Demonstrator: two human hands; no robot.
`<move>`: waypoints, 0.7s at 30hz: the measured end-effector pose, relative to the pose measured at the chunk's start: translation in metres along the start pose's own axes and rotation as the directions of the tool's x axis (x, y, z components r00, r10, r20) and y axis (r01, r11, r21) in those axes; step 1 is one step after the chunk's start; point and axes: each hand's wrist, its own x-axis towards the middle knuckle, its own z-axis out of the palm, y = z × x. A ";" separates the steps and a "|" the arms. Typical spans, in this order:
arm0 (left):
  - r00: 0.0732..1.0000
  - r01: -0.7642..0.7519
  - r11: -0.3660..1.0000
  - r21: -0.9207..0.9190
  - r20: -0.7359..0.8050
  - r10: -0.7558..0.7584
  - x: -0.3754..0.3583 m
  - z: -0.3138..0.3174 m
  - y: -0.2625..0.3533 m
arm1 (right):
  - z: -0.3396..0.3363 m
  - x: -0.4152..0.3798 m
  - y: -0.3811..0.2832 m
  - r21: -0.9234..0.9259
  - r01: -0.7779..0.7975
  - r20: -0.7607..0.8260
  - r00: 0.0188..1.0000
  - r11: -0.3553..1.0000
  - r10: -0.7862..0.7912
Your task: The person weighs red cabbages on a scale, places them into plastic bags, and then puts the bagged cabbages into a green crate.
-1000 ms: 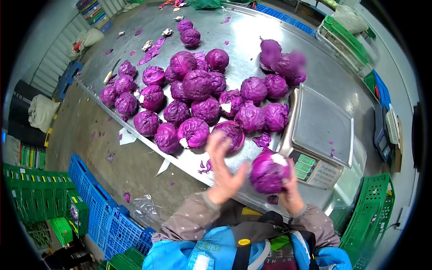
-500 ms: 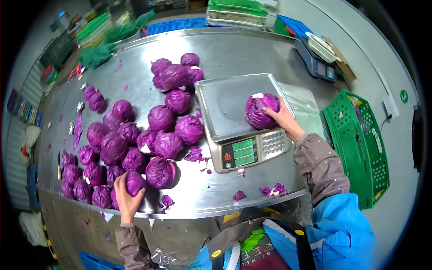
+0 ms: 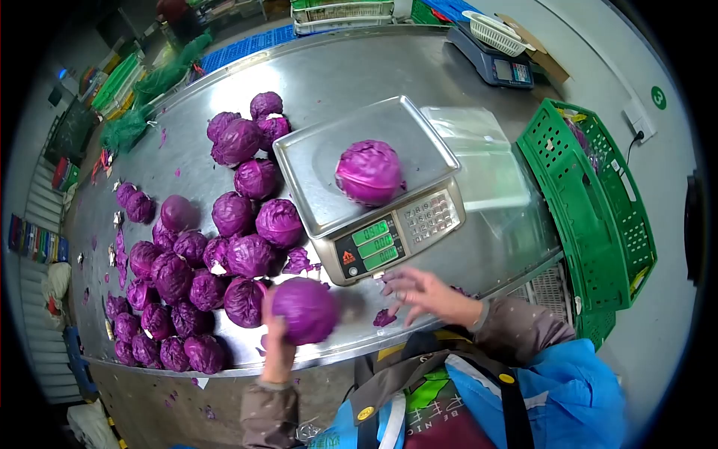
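Observation:
My left hand (image 3: 277, 344) grips a purple cabbage (image 3: 305, 310) from its left side, held over the table's front edge and slightly blurred. To the right, my right hand (image 3: 434, 298) is empty with fingers apart, just in front of the scale (image 3: 327, 252). Another purple cabbage (image 3: 369, 173) rests on the scale's metal pan (image 3: 314, 161), untouched by either hand. The scale's green display (image 3: 378, 243) is lit. Many more purple cabbages (image 3: 172, 277) lie grouped left of the scale.
Clear plastic bags (image 3: 475, 161) lie right of the scale. A green crate (image 3: 587, 217) stands at the table's right end. A second scale (image 3: 490, 63) with a white basket (image 3: 495, 34) sits at the far right. Torn leaves (image 3: 299, 260) and green netting (image 3: 126, 131) are also about.
My right hand has let go of the cabbage on the scale and moved back toward me. My left hand has moved right with its cabbage. The view has shifted, and the display reading differs.

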 end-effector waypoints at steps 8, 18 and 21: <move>0.940 0.118 0.974 0.192 0.296 -0.172 0.008 0.162 -0.091 | -0.067 -0.066 0.039 0.460 -0.041 -0.042 0.997 0.887 0.068; 0.825 -0.481 0.611 0.629 0.561 0.071 0.118 0.287 -0.150 | -0.192 -0.182 0.085 0.715 0.173 -0.157 0.984 0.677 -0.086; 0.767 -0.615 0.462 0.639 0.619 0.165 0.164 0.334 -0.156 | -0.218 -0.207 0.091 0.693 0.206 -0.174 0.978 0.691 -0.117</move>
